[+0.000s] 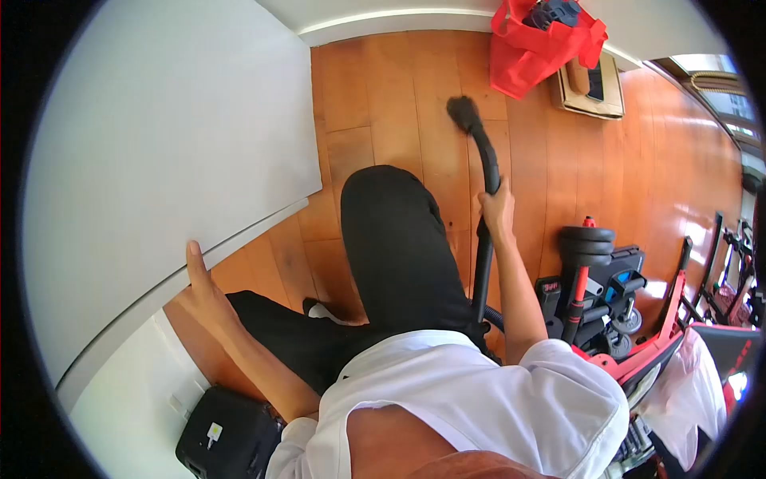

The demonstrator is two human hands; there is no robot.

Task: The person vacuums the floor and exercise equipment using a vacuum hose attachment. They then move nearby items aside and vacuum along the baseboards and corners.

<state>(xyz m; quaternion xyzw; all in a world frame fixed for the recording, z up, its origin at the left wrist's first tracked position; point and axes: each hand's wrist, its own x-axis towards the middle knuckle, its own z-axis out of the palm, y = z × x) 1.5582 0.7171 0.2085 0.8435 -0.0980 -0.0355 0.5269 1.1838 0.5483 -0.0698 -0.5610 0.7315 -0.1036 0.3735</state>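
My right hand (498,209) is wrapped round a black vacuum hose wand (484,263), which runs from beside my hip up to a dark brush head (463,114) over the wooden floor (392,104). On the left, my left hand (203,297) rests at the edge of a large pale grey panel (175,152), with one finger stretched out on its surface. The rest of that hand's fingers are partly hidden by the panel's edge.
A red bag (523,49) and a cardboard box (610,92) stand by the wall ahead. Dumbbell weights (586,243) and red-black exercise equipment (670,311) lie at the right. A black case (223,435) sits at the lower left.
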